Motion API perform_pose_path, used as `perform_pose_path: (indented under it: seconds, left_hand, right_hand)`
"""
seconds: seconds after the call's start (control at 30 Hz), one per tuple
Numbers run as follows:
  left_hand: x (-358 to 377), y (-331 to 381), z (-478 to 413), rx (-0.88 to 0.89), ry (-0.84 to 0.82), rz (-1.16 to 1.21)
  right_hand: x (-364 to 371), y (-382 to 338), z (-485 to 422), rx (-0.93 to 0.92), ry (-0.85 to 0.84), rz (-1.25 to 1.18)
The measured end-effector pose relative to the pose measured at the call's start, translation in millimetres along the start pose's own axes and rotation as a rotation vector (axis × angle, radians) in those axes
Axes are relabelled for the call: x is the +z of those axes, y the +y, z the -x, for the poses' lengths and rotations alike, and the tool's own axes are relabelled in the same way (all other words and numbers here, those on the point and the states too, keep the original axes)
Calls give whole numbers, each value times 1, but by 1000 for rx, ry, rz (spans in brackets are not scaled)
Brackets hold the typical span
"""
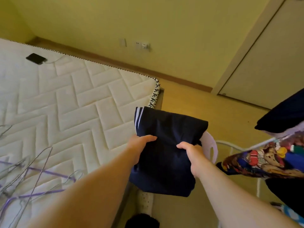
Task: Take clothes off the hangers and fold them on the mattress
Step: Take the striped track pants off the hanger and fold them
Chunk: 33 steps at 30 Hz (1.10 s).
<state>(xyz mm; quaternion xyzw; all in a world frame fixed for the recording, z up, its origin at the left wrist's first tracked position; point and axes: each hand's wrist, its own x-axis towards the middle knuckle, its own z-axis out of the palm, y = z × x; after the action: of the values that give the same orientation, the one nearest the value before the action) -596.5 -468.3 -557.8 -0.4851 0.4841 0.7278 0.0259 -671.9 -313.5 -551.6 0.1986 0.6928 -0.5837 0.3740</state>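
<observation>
While pinched between left grip and right grip, navy garment.

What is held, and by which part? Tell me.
A folded navy garment: the left hand grips its left edge, the right hand its right edge.

A bare white mattress, quilted in a zigzag pattern and edged with black-and-white trim, fills the left of the room. Towards the mattress's far left side lies a black phone, flat, with a thin cable trailing from it towards the mattress's far edge. On the mattress's near left part sits a loose heap of wire hangers, grey and purple, overlapping one another. To the right of the mattress is a yellowish floor.
</observation>
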Motion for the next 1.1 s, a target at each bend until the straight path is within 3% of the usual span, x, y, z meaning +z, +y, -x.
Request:
perform_pose_path:
  seconds: [0.23, 0.37, 0.6, 0.83, 0.97, 1.1]
  left_hand:
    - [73, -13, -147, -27, -26, -127]
    - [99, -50, -225, -79, -30, -233]
    - [117, -134, -350, -143, 57, -332]
    - [93, -193, -405, -173, 95, -464]
    - [89, -204, -420, -219, 126, -566]
    - [100, -196, -404, -112, 193, -957]
  right_hand:
    - [-27, -10, -138, 70, 152, -15]
    - [-42, 17, -214, 122, 235, -39]
    - [-42, 91, -350, 193, 237, -60]
    - [-29, 161, -405, 281, 154, -44]
    - [-33, 177, -417, 339, 243, 32]
    - [-40, 176, -417, 458, 373, 248]
